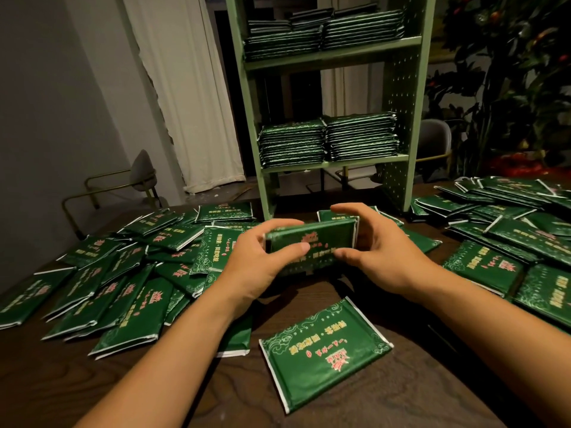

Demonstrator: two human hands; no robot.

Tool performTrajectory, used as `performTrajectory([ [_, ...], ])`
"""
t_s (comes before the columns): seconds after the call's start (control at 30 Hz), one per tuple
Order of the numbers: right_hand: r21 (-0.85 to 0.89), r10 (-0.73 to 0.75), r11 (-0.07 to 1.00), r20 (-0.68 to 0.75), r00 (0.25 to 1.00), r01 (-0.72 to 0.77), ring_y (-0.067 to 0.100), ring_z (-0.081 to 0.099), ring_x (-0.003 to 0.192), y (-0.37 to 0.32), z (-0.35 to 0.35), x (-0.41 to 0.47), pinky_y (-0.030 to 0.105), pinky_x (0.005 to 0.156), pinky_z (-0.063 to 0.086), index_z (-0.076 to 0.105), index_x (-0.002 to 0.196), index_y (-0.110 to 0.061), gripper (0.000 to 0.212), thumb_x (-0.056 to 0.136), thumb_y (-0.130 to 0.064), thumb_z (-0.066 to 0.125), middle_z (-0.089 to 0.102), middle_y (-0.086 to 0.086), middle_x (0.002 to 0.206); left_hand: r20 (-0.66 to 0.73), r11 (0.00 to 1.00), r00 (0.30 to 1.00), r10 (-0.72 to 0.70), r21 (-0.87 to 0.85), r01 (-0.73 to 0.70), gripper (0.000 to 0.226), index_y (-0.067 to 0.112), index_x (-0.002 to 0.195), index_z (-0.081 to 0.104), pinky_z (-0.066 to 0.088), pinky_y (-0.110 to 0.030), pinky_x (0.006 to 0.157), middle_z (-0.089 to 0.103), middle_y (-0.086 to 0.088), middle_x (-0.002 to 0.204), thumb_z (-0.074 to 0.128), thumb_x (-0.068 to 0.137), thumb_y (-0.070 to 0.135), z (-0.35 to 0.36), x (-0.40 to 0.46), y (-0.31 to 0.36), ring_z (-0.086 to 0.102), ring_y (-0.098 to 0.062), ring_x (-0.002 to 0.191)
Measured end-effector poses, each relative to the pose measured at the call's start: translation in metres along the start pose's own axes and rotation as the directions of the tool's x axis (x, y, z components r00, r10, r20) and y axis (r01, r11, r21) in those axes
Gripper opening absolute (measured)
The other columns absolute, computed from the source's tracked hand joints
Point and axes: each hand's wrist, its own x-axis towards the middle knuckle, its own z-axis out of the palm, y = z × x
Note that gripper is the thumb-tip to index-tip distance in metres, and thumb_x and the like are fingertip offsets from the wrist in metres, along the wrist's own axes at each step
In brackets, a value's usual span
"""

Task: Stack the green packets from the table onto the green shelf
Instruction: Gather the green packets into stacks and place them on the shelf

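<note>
Between both hands, a small stack of green packets point(312, 242) is held above the table in front of the green shelf point(398, 97). My left hand point(265, 257) grips its left end, thumb on top. My right hand point(370, 242) grips its right end, fingers curled over the far edge. Two shelf boards hold packet stacks: an upper pile point(324, 32) and a lower pile point(330, 140), each two stacks wide. Loose packets lie on the dark wooden table point(386, 396): a heap on the left point(123, 273), a heap on the right point(509, 230), and a single packet point(324, 353) near me.
The shelf stands on the table's far side, its bottom bay open. Behind it are a white curtain point(191, 88), a chair at the left point(139, 180), another chair at the right point(435, 140) and a dark plant point(509, 72).
</note>
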Motion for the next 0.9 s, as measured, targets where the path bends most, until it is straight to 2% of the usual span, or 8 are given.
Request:
performTrajectory([
  [0.1, 0.110, 0.046, 0.993, 0.031, 0.998, -0.049, 0.010, 0.068, 0.108, -0.005, 0.003, 0.002, 0.030, 0.090, 0.059, 0.052, 0.135, -0.032, 0.063, 0.088, 0.006, 0.068, 0.066, -0.004, 0.120, 0.055, 0.992, 0.996, -0.074, -0.097, 0.079, 0.037, 0.012, 0.106, 0.073, 0.057, -0.044, 0.092, 0.078, -0.010, 0.102, 0.080, 0.073, 0.026, -0.007, -0.002, 0.004, 0.074, -0.029, 0.099],
  [0.23, -0.031, 0.066, 0.998, 0.151, 0.986, -0.062, 0.010, 0.068, 0.107, -0.008, 0.012, 0.006, 0.034, 0.095, 0.057, 0.046, 0.140, -0.032, 0.063, 0.091, 0.000, 0.067, 0.068, 0.000, 0.121, 0.091, 0.994, 0.994, -0.066, 0.087, 0.058, 0.020, 0.018, 0.099, 0.079, 0.054, -0.050, 0.098, 0.078, -0.005, 0.099, 0.075, 0.086, 0.033, -0.014, -0.005, 0.005, 0.073, -0.029, 0.099],
  [0.3, -0.108, 0.073, 0.992, 0.118, 0.990, -0.060, 0.011, 0.068, 0.105, -0.009, 0.018, 0.010, 0.038, 0.095, 0.057, 0.043, 0.140, -0.029, 0.062, 0.090, -0.009, 0.072, 0.067, -0.002, 0.120, -0.011, 0.995, 0.999, -0.053, 0.079, 0.053, 0.016, 0.019, 0.100, 0.078, 0.056, -0.047, 0.096, 0.079, -0.002, 0.096, 0.072, 0.091, 0.030, -0.018, -0.003, 0.006, 0.075, -0.022, 0.094],
  [0.4, -0.327, 0.107, 0.943, 0.123, 0.987, -0.062, 0.015, 0.063, 0.112, -0.017, 0.026, 0.016, 0.040, 0.101, 0.052, 0.040, 0.144, -0.025, 0.068, 0.087, -0.032, 0.076, 0.062, -0.002, 0.125, -0.303, 1.000, 0.953, -0.015, 0.001, 0.016, 0.009, 0.025, 0.097, 0.075, 0.062, -0.041, 0.083, 0.079, 0.003, 0.090, 0.071, 0.093, 0.032, -0.032, 0.004, 0.009, 0.076, -0.019, 0.085],
  [0.53, -0.522, 0.041, 0.833, 0.387, 0.921, 0.183, 0.013, 0.048, 0.129, -0.036, 0.042, 0.014, 0.032, 0.111, 0.041, 0.047, 0.142, -0.025, 0.077, 0.078, -0.055, 0.078, 0.043, -0.006, 0.141, -0.586, 0.994, 0.804, 0.101, 0.100, -0.052, 0.015, 0.029, 0.085, 0.071, 0.056, -0.032, 0.071, 0.073, 0.009, 0.079, 0.065, 0.098, 0.032, -0.061, 0.010, 0.004, 0.071, -0.019, 0.080],
  [0.67, -0.536, 0.084, 0.803, 0.535, 0.841, 0.261, 0.013, 0.027, 0.143, -0.046, 0.071, 0.011, 0.038, 0.120, 0.030, 0.026, 0.153, -0.031, 0.114, 0.061, -0.070, 0.081, 0.024, -0.011, 0.153, -0.662, 0.988, 0.745, 0.079, 0.152, 0.031, 0.022, 0.015, 0.101, 0.072, 0.049, -0.032, 0.078, 0.072, -0.001, 0.094, 0.062, 0.099, 0.034, -0.072, 0.015, -0.006, 0.066, -0.021, 0.091],
  [0.8, -0.566, 0.089, 0.773, 0.543, 0.835, 0.286, 0.019, 0.017, 0.149, -0.045, 0.098, 0.017, 0.044, 0.122, 0.024, 0.010, 0.156, -0.032, 0.130, 0.056, -0.076, 0.080, 0.014, -0.009, 0.160, -0.662, 0.974, 0.749, 0.029, 0.187, 0.127, 0.021, 0.019, 0.095, 0.066, 0.040, -0.031, 0.074, 0.065, 0.007, 0.084, 0.056, 0.102, 0.036, -0.075, 0.014, -0.010, 0.062, -0.028, 0.097],
  [0.9, -0.591, 0.101, 0.768, 0.493, 0.864, 0.247, 0.021, 0.017, 0.150, -0.046, 0.105, 0.027, 0.044, 0.123, 0.023, 0.007, 0.158, -0.026, 0.134, 0.057, -0.076, 0.079, 0.016, -0.003, 0.162, -0.652, 0.967, 0.755, -0.064, 0.145, 0.208, 0.036, 0.016, 0.126, 0.063, 0.046, -0.037, 0.094, 0.067, -0.004, 0.124, 0.050, 0.104, 0.042, -0.074, 0.013, -0.008, 0.057, -0.030, 0.121],
])
